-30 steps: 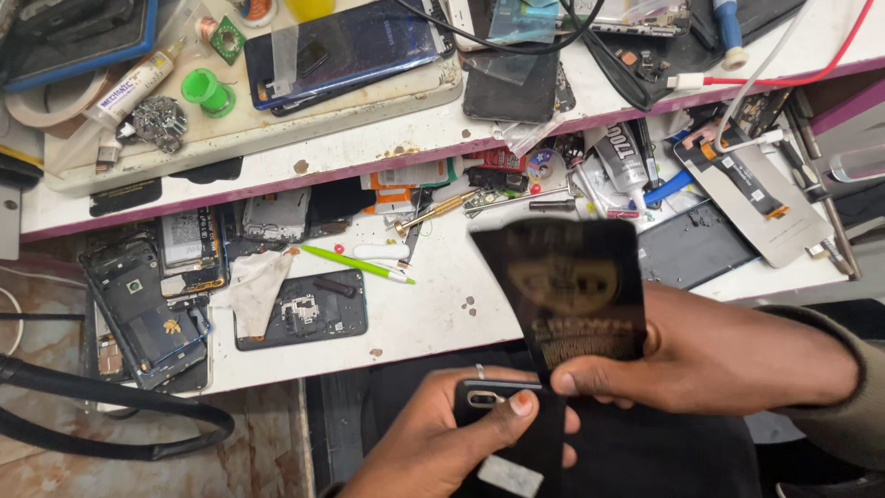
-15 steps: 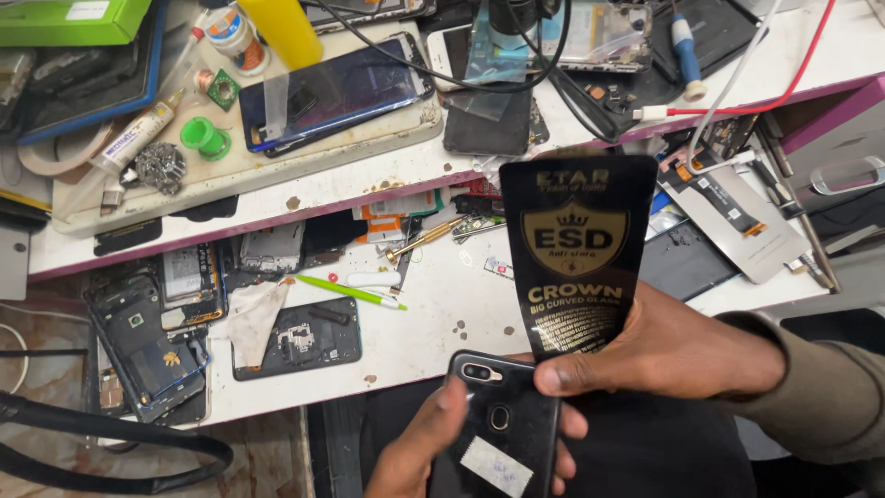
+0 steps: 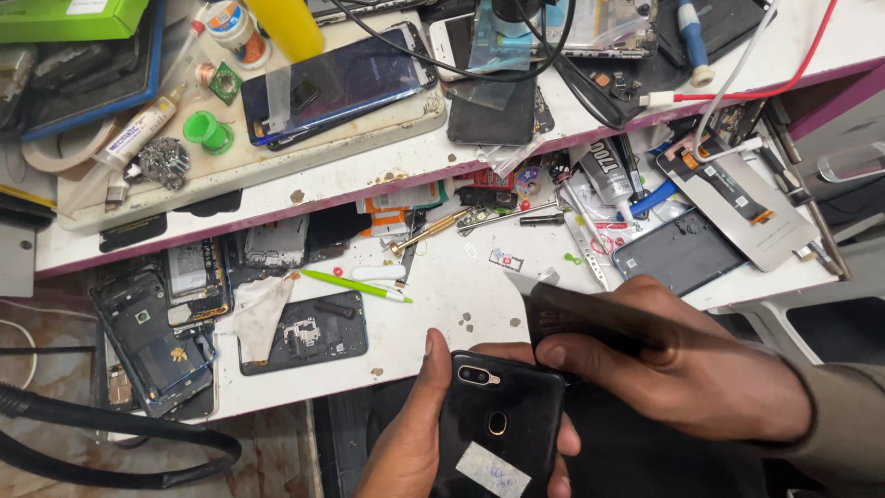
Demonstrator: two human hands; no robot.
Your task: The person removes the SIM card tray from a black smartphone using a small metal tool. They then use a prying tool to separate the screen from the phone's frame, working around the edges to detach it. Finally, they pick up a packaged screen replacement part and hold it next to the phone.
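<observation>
So the left hand (image 3: 419,443) is wrapped around a black phone (image 3: 498,429), back side up, thumb along its left edge and fingers curled round the right, probably just to keep it steady and in easy reach below the front edge of the desk (image 3: 442,304). The phone's long axis runs roughly toward and away from the person, camera end pointing up at the desk, a small white sticker near the bottom end. The right hand (image 3: 682,369) is pinching a flat dark pouch (image 3: 590,318) between thumb and fingers, tilted nearly edge-on, its long side running left to right with the free end poking out to the left just above the phone's top right corner. It looks very close to the phone, though I can't tell if they touch. The desk behind is packed: an opened phone shell (image 3: 304,332) with a crumpled tissue (image 3: 260,314) beside it, a green pen (image 3: 355,284), a grey screen panel (image 3: 737,198) off right, and a blue-screened phone (image 3: 336,83) on the upper shelf.
</observation>
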